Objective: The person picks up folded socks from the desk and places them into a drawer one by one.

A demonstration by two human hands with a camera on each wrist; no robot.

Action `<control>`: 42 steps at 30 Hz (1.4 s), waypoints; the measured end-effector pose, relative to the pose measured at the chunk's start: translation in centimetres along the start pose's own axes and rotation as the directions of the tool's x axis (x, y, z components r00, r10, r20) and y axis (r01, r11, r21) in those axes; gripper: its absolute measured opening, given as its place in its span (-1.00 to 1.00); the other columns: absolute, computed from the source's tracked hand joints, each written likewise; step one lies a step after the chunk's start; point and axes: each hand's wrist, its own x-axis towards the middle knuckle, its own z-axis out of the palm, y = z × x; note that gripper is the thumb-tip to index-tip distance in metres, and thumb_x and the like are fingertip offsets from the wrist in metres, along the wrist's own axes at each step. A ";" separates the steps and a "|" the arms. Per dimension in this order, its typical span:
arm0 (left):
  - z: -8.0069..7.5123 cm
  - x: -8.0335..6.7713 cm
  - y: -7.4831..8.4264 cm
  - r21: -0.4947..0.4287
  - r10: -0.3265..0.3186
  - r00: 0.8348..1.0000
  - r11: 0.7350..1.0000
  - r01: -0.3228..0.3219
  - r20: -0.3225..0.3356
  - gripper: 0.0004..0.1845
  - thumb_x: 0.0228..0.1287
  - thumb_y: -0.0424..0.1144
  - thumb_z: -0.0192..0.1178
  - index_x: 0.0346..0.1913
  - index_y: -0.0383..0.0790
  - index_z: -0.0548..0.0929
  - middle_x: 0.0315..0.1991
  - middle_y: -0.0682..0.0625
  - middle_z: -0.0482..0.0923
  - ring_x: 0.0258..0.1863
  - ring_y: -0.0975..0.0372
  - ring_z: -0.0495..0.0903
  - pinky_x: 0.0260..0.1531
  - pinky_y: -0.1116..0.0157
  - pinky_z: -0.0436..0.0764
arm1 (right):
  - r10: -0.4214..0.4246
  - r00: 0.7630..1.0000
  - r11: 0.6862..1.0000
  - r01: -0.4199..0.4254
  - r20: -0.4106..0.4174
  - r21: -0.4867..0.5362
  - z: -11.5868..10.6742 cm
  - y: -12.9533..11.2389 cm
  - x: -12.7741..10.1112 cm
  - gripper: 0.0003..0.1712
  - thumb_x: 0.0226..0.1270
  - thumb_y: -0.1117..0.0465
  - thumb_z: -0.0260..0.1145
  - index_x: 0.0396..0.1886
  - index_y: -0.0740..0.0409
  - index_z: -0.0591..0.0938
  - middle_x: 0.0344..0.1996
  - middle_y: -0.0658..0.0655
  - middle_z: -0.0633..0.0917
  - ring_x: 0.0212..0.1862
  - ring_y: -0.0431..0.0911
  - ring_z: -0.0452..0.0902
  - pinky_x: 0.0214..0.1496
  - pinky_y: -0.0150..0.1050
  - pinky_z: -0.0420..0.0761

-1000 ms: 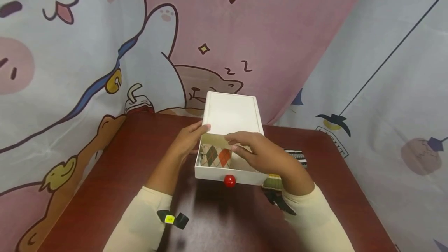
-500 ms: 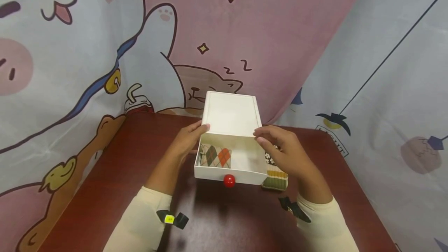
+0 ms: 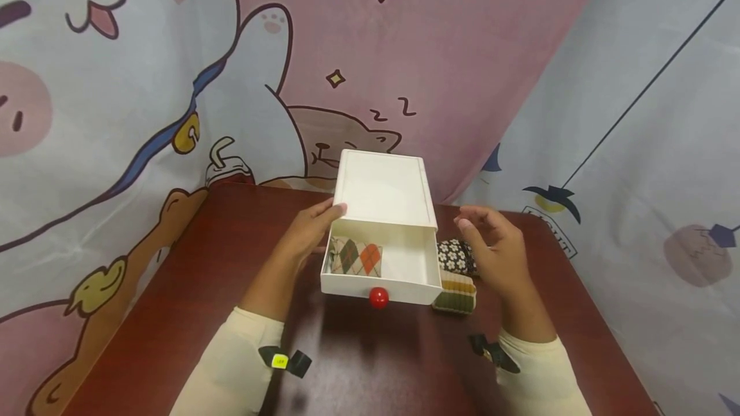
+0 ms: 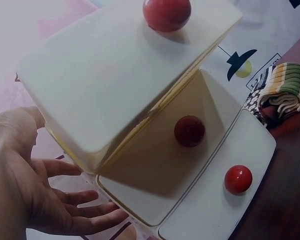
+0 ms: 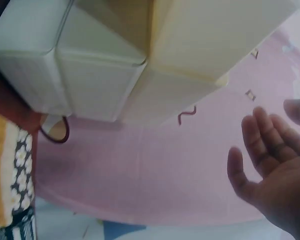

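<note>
A white drawer unit (image 3: 383, 186) stands on the table, its top drawer (image 3: 412, 260) pulled out. Folded argyle fabric (image 3: 356, 258), likely a sock, lies in the drawer's left half. My left hand (image 3: 309, 230) rests against the unit's left side, thumb at the top edge; in the left wrist view its fingers (image 4: 87, 210) are spread along the side. Held in the air right of the unit, my right hand (image 3: 496, 246) has loosely bent fingers and holds nothing. Below it lie a rolled striped ribbed sock (image 3: 455, 292) and a black floral roll (image 3: 455, 255).
Red knobs mark the drawers, with the open drawer's knob (image 3: 378, 298) facing me and a lower knob (image 4: 238, 179) seen in the left wrist view. The brown table (image 3: 191, 326) runs back to a cartoon-printed cloth (image 3: 462, 50).
My right hand has moved from above the open drawer to the right, past its edge, uncovering the drawer's right half and the rolls beside the unit. My left hand stays put.
</note>
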 end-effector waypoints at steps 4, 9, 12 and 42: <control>0.1 -0.1 0.0 0.003 0.001 1.000 1.000 -0.001 0.001 -0.17 0.53 0.23 0.22 0.74 0.07 0.29 0.55 -0.30 0.50 0.47 -0.20 0.58 0.32 -0.23 0.67 | 0.053 0.997 0.997 -0.056 -0.057 -0.055 -0.4 0.7 -0.5 -0.79 0.53 0.43 0.37 0.08 0.38 0.76 -0.16 0.34 0.85 -0.10 -0.56 0.61 -0.14 -0.70 0.57; 0.1 0.0 -0.1 -0.003 0.007 1.000 1.000 -0.007 -0.003 -0.17 0.54 0.23 0.22 0.74 0.07 0.29 0.55 -0.31 0.50 0.49 -0.21 0.56 0.33 -0.26 0.65 | 0.171 0.985 0.972 -0.167 0.008 -0.167 -0.9 1.7 -0.9 -0.74 0.57 0.30 0.40 0.14 0.30 0.75 -0.14 0.29 0.84 -0.12 -0.39 0.65 -0.20 -0.61 0.61; 0.1 0.0 -0.1 -0.006 0.014 1.000 1.000 -0.014 -0.004 -0.17 0.54 0.22 0.21 0.74 0.06 0.28 0.55 -0.32 0.49 0.49 -0.22 0.55 0.35 -0.28 0.64 | 0.253 0.960 0.946 -0.219 0.119 -0.239 -1.1 2.5 -1.0 -0.65 0.60 0.25 0.39 0.26 0.30 0.68 -0.03 0.32 0.81 0.02 -0.05 0.75 0.02 -0.23 0.79; 0.0 0.1 -0.1 -0.005 0.005 1.000 1.000 -0.005 -0.004 -0.18 0.54 0.23 0.22 0.74 0.08 0.29 0.53 -0.30 0.53 0.47 -0.19 0.57 0.36 -0.28 0.63 | 0.520 0.670 0.840 -0.288 0.530 -0.461 -1.0 8.3 -3.4 -0.20 0.58 0.01 0.42 0.47 0.57 0.46 0.32 0.63 0.61 0.26 0.50 0.65 0.29 0.38 0.66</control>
